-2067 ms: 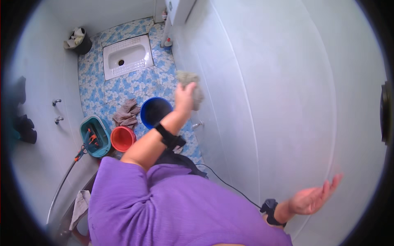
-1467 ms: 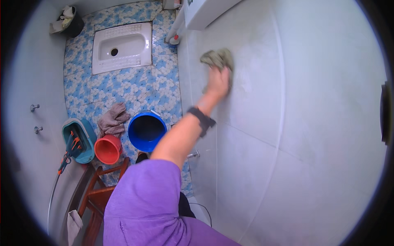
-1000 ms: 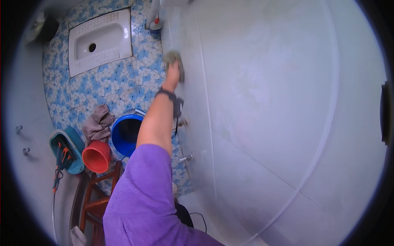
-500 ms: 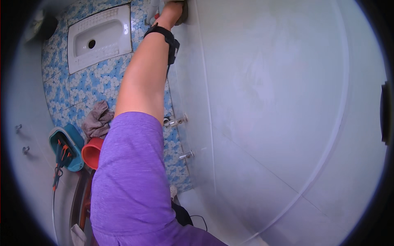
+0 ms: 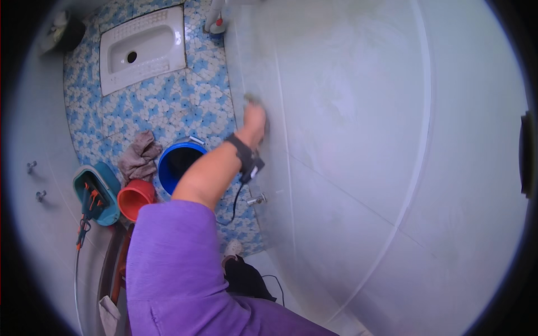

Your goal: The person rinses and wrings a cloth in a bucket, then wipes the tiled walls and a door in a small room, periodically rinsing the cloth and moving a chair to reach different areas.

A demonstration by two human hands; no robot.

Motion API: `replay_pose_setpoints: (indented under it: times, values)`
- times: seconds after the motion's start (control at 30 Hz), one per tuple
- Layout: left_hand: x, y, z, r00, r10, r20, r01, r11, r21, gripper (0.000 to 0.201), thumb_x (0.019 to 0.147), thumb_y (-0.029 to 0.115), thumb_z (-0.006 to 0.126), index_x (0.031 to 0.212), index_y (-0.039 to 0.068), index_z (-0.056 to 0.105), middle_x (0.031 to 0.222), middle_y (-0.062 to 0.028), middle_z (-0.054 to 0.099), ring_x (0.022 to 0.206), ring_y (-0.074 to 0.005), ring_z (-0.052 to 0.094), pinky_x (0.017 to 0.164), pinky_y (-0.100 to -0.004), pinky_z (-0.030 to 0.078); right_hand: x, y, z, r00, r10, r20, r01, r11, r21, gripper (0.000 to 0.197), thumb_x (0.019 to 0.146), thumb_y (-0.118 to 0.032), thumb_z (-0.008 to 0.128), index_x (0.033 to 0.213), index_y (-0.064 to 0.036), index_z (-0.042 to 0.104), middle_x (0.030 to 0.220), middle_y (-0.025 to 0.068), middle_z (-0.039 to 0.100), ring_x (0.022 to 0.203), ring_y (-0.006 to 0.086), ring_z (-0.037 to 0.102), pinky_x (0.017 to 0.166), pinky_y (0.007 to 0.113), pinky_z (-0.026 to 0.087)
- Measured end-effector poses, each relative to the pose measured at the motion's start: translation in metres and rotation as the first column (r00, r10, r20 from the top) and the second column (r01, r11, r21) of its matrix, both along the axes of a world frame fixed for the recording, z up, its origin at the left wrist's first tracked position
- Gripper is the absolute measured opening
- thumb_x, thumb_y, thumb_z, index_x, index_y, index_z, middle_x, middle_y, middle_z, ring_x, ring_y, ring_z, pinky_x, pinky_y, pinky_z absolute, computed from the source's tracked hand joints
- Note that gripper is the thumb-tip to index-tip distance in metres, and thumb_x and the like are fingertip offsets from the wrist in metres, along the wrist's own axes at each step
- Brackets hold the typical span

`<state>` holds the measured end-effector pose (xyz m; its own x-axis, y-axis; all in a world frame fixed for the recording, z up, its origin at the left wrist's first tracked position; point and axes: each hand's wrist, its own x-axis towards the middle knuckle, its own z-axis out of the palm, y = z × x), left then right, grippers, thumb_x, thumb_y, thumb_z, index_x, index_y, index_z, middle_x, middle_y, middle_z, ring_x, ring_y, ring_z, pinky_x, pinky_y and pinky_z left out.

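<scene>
My left hand (image 5: 255, 120) presses against the pale wall (image 5: 347, 134), low down near the floor. Its fingers are blurred, curled round a greyish-green cloth or pad (image 5: 250, 98) that shows past them; the kind is hard to make out. A black band with a small box (image 5: 250, 166) is strapped round the wrist, and a cable hangs from it. Below the forearm stands a blue bucket (image 5: 168, 168), partly covered by the arm. My right hand is out of view.
A white squat toilet (image 5: 143, 50) is set in the blue flowered floor. A bottle (image 5: 217, 25) stands by the wall. On the left are a crumpled towel (image 5: 140, 155), a red bucket (image 5: 134, 197) and a teal basin (image 5: 109, 210) with a tool inside. A metal valve (image 5: 258, 199) juts from the wall.
My left hand has come down along the wall, from beside the bottle toward me, still with the greyish-green thing. The arm has bent, and the blue bucket now shows.
</scene>
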<state>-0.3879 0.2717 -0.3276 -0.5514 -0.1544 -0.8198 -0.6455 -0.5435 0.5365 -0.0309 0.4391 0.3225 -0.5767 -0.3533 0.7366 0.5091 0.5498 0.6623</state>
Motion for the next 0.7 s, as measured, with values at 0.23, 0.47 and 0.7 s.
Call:
replay_pose_setpoints:
  times: [0.23, 0.47, 0.7]
  values:
    - [-0.108, -0.055, 0.134, 0.795, -0.094, -0.599, -0.263, 0.837, -0.480, 0.033, 0.082, 0.025, 0.047, 0.099, -0.003, 0.054, 0.084, -0.0221, 0.058, 0.081, -0.0372, 0.054, 0.072, -0.0418, 0.042, -0.019, -0.012, 0.000, 0.996, 0.046, 0.081, -0.039, 0.996, -0.084, 0.052, 0.094, -0.033, 0.032, 0.125, 0.0078, 0.030, 0.133, 0.0277, 0.021, 0.126, 0.0357, 0.020, 0.101, 0.047, 0.020]
    - [0.145, 0.013, 0.198, 0.634, -0.475, -0.610, 0.117, 0.839, -0.532, 0.055, 0.081, 0.014, 0.050, 0.127, -0.007, 0.029, 0.130, -0.0319, 0.026, 0.121, -0.0481, 0.024, 0.101, -0.0489, 0.022, 0.019, 0.015, 0.014, 0.999, -0.012, 0.037, 0.013, 0.999, -0.033, 0.050, 0.094, -0.030, 0.032, 0.126, 0.0080, 0.028, 0.132, 0.0284, 0.023, 0.124, 0.0386, 0.023, 0.100, 0.050, 0.020]
    - [-0.077, -0.045, 0.138, 0.815, -0.421, -0.399, -0.049, 0.635, -0.771, 0.024, 0.083, 0.016, 0.043, 0.098, 0.000, 0.051, 0.105, -0.0284, 0.047, 0.084, -0.0446, 0.047, 0.074, -0.0496, 0.040, 0.008, 0.006, 0.016, 0.955, -0.195, 0.222, 0.114, 0.936, 0.332, 0.047, 0.095, -0.028, 0.031, 0.125, 0.0077, 0.028, 0.127, 0.0311, 0.027, 0.121, 0.0455, 0.024, 0.095, 0.058, 0.022]
